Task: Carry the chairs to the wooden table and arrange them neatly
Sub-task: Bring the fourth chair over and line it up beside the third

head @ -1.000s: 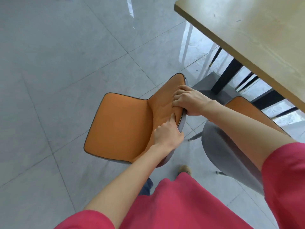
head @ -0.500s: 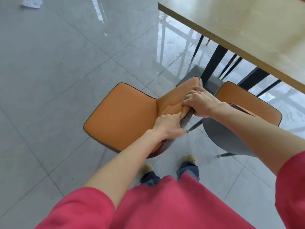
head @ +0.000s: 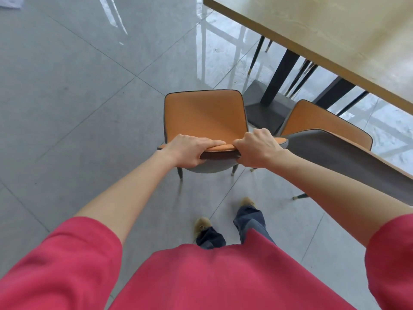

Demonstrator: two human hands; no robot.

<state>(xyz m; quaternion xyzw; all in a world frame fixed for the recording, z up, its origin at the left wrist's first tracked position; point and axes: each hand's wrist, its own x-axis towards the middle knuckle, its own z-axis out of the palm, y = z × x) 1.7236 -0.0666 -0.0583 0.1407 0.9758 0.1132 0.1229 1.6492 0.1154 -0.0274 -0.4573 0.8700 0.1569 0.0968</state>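
Observation:
An orange-seated chair (head: 204,115) with a grey shell stands on the tiled floor right in front of me, its seat pointing away toward the wooden table (head: 335,30). My left hand (head: 190,148) and my right hand (head: 257,151) both grip the top edge of its backrest, side by side. A second orange and grey chair (head: 324,130) stands just to the right, its seat partly under the table edge. Its backrest almost touches the one I hold.
The table's black legs and grey base plate (head: 266,108) stand just beyond the held chair. Thin dark legs of other chairs show under the table. My feet (head: 202,224) are on the glossy grey tiles behind the chair. White paper (head: 10,1) lies at the far left.
The chair has turned from facing left to facing away from me toward the table. My hands have shifted from one corner of the backrest to spread along its top edge.

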